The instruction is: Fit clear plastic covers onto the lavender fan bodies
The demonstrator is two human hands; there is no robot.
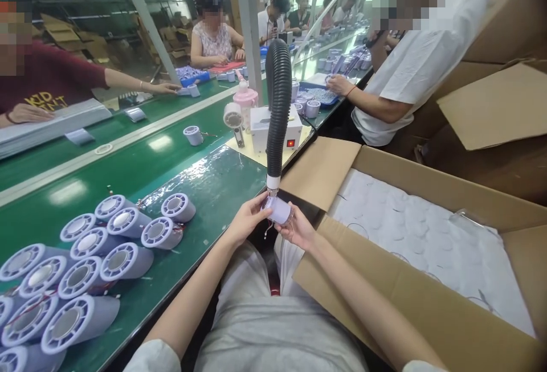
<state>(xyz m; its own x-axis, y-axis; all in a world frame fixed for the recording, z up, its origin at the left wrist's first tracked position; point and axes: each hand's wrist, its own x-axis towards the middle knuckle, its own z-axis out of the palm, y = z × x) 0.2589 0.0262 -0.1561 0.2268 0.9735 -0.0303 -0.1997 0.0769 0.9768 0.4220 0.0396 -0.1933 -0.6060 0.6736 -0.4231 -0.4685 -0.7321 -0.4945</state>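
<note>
Both my hands are closed around a lavender cylindrical motor-like part (280, 210), held over my lap just under the nozzle of a black corrugated hose (277, 115). My left hand (250, 217) grips its left end, with the thumb along the top. At the right end, the fingers of my right hand (301, 228) wrap the rim from below. A short wire with a small white connector dangles under the part. The hose's white nozzle tip meets or nearly meets the part's left end; I cannot tell whether they touch.
Several similar lavender cylinders (123, 221) stand on the green bench (200, 246) at left. A white box with a red switch (273, 133) sits behind the hose. An open carton (376, 264) with white padding is at right. Co-workers sit along the line.
</note>
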